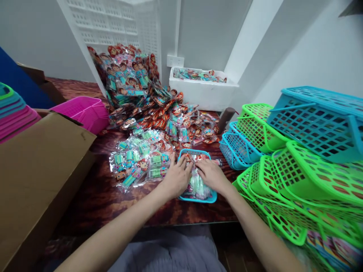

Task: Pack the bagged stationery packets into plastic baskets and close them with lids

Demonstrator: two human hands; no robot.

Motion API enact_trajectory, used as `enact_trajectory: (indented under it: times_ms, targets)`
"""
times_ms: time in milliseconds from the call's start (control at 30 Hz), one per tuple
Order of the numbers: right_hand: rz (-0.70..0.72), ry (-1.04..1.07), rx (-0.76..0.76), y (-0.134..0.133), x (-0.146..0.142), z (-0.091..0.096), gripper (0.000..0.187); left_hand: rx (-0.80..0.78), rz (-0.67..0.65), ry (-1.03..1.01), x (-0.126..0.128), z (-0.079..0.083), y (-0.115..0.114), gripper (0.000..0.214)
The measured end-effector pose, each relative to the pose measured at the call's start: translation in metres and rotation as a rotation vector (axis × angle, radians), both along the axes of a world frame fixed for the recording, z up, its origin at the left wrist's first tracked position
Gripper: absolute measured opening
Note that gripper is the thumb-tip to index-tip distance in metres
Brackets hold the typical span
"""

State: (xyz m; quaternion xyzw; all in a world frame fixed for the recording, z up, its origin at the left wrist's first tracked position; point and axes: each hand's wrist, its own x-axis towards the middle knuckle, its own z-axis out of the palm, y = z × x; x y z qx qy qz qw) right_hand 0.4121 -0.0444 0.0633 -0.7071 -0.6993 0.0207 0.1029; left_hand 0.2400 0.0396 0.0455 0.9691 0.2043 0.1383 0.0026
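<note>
A small blue plastic basket (212, 197) stands in front of me, filled with clear plastic packets (197, 185) with green contents and cartoon-face cards. My left hand (179, 176) lies over its left rim, fingers stretched out on the packets and thumb apart. From the right, my right hand (213, 174) reaches over the opposite rim, its fingers bent slightly onto the packets. Neither hand shows a packet closed in it; the fingertips are partly hidden. Left of the basket spreads a loose layer of similar packets (136, 172).
Behind, a large heap of packets (153, 109) spills from a tipped white crate (113, 26). A white foam box (204, 90) holds more. Green baskets (266, 177) and a blue basket (312, 117) pile up at right. A cardboard box (42, 181) and pink baskets (85, 111) stand left.
</note>
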Motion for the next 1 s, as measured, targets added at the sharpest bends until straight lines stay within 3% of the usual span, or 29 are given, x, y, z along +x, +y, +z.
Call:
enact_trajectory:
  times_ms: [200,433,600,767,833,900,1000]
  targets:
    - [0.024,0.228,0.101,0.006,0.009,-0.006,0.028,-0.045,0.025,-0.147,-0.011,0.010,-0.017,0.032]
    - [0.011,0.185,0.151,0.004,-0.001,-0.011,0.025,0.025,-0.163,0.230,-0.026,0.038,-0.049,0.018]
    - [0.056,0.140,0.131,0.007,0.002,-0.012,0.024,0.114,-0.170,0.291,-0.028,0.031,-0.061,0.018]
    - [0.036,0.140,0.159,0.003,-0.001,-0.012,0.024,0.053,-0.113,0.170,-0.030,0.021,-0.054,0.019]
    - [0.023,0.200,0.234,-0.002,-0.001,-0.012,0.025,0.028,-0.063,0.146,-0.032,0.019,-0.054,0.020]
    - [-0.061,0.274,0.390,-0.007,0.004,-0.014,0.028,0.031,-0.061,0.146,-0.033,0.018,-0.054,0.021]
    - [-0.376,0.299,0.515,-0.009,0.023,-0.025,0.036,0.040,-0.105,0.158,-0.037,0.018,-0.054,0.024]
